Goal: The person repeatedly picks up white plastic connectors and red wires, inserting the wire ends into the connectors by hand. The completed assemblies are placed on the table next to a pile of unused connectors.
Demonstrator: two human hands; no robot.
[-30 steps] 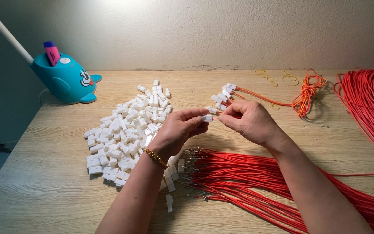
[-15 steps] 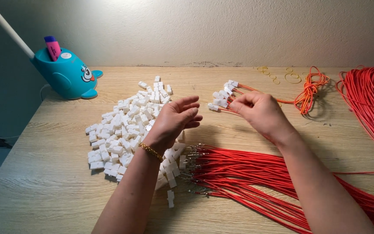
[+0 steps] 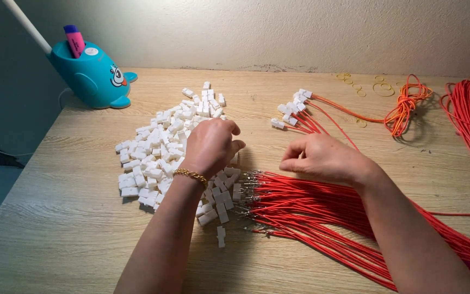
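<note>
Hands between plugs and wires

Plugs make the landmark: a heap of small white plastic plugs (image 3: pixel 161 149) lies spread on the wooden table (image 3: pixel 55 234). Over the near right edge of that heap hangs the left hand (image 3: pixel 212 146), knuckles up and fingers curled down into the pieces; whether it has one pinched I cannot tell. A gold bracelet (image 3: pixel 190 175) circles its wrist. Right of the heap, the right hand (image 3: pixel 325 159) rests loosely curled, thumb and forefinger close together, on a thick bundle of red wires (image 3: pixel 322 209) whose bare metal ends point toward the heap; it seems to be picking at one, but no wire shows clearly in its grip. Beyond the heap to the right lies a small bunch of finished wires (image 3: pixel 300 114), each already capped with a white plug. Judging by the sizes, only a few are done and most remain. Behind the heap to the left stands a blue whale-shaped pen holder (image 3: pixel 91 76).
</note>
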